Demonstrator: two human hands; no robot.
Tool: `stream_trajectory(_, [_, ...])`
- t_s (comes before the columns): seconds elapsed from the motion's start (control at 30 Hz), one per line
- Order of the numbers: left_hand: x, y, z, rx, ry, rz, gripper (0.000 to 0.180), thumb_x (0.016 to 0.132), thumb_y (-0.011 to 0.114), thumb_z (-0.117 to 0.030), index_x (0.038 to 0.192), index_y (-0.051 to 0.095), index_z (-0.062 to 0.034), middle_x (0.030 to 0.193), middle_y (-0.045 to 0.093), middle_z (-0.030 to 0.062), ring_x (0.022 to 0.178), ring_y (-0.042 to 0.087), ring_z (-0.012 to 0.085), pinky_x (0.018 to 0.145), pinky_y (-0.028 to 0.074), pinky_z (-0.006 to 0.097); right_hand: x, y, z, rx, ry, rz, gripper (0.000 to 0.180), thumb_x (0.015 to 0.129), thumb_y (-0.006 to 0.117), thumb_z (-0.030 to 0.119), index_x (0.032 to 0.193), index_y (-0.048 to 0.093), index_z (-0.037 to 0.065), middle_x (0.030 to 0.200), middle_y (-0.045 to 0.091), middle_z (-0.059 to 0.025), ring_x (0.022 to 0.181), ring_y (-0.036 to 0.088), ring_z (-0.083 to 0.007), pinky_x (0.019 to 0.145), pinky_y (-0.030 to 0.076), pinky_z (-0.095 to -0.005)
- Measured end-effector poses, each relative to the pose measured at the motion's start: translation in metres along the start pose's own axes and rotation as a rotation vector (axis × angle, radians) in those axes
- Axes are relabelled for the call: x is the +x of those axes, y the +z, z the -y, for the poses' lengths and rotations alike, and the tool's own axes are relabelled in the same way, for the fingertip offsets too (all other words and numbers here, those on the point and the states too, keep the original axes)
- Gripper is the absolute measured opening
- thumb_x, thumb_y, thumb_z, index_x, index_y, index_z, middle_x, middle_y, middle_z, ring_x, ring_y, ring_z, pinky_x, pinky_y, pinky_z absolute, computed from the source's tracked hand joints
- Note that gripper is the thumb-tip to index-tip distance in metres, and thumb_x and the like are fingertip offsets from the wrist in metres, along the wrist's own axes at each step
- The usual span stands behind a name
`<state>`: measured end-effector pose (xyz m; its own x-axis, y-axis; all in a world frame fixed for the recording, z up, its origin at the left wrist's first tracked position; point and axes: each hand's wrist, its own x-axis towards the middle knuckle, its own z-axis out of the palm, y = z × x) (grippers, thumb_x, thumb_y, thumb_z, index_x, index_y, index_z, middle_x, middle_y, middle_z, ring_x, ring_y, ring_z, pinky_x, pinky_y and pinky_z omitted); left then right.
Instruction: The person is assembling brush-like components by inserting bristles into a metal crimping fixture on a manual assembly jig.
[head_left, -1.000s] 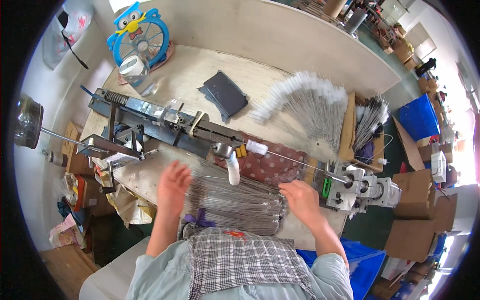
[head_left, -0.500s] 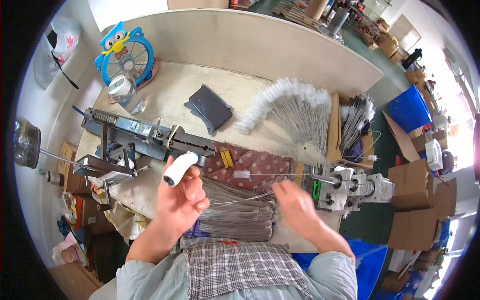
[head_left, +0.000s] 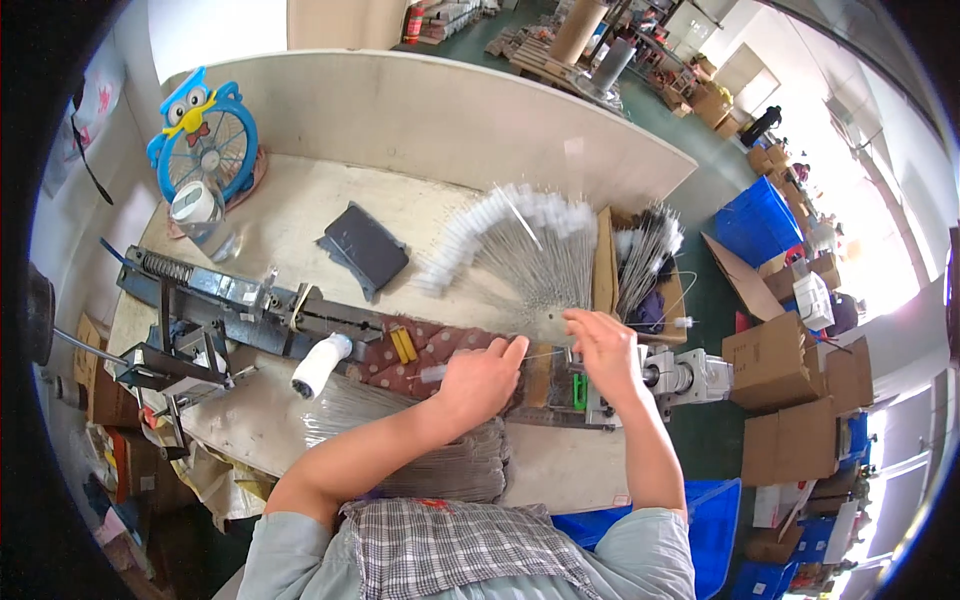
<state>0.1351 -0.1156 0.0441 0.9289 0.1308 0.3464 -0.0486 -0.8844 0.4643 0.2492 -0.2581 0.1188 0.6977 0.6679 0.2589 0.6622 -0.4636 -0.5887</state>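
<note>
A thin wire-stemmed brush with a small white bristle tuft (head_left: 433,373) lies over a brown polka-dot cloth (head_left: 385,372). My left hand (head_left: 482,380) is closed over its stem, the fingers bent and pressed together; the wire shows again to the right of them. My right hand (head_left: 605,350) is raised beside the metal spindle machine (head_left: 660,378), fingertips drawn together; whatever they hold cannot be made out. Beyond both hands, many similar brushes (head_left: 535,240) fan out with white tufts outward. A pale streak crosses that fan, blurred. Under my left forearm lies a stack of straight wires (head_left: 465,462).
A long metal clamp rig (head_left: 240,300) with a white-wrapped handle (head_left: 320,366) stands on the left. Behind it are a blue owl-shaped fan (head_left: 208,140) and a clear jug (head_left: 205,220). A dark flat pad (head_left: 363,248) and a carton of brushes (head_left: 605,265) sit farther back.
My left hand has moved right, from beside the white-wrapped handle onto the brush stem. My right hand has risen away from the wire stack. The whole view has shifted.
</note>
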Motion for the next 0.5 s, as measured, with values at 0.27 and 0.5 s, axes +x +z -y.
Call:
stream_trajectory(0.27, [0.04, 0.012, 0.034, 0.316, 0.126, 0.01, 0.013, 0.075, 0.058, -0.014, 0.088, 0.058, -0.0104, 0.075, 0.057, 0.0046, 0.071, 0.06, 0.0233, 0.066, 0.045, 0.038, -0.005, 0.006, -0.022, 0.013, 0.049, 0.217, 0.015, 0.079, 0.065, 0.021, 0.085, 0.07, 0.009, 0.08, 0.066, -0.0118, 0.077, 0.062, -0.0306, 0.068, 0.05, -0.0373])
stream_trajectory(0.5, [0.008, -0.026, 0.019, 0.026, 0.006, 0.004, 0.026, 0.078, 0.065, -0.019, 0.103, 0.064, -0.0088, 0.091, 0.064, 0.0071, 0.08, 0.062, 0.024, 0.069, 0.047, 0.036, 0.032, 0.031, 0.026, 0.05, -0.39, 0.252, 0.012, 0.073, 0.065, 0.025, 0.073, 0.07, 0.014, 0.07, 0.064, 0.0, 0.077, 0.057, -0.0222, 0.069, 0.048, -0.0356])
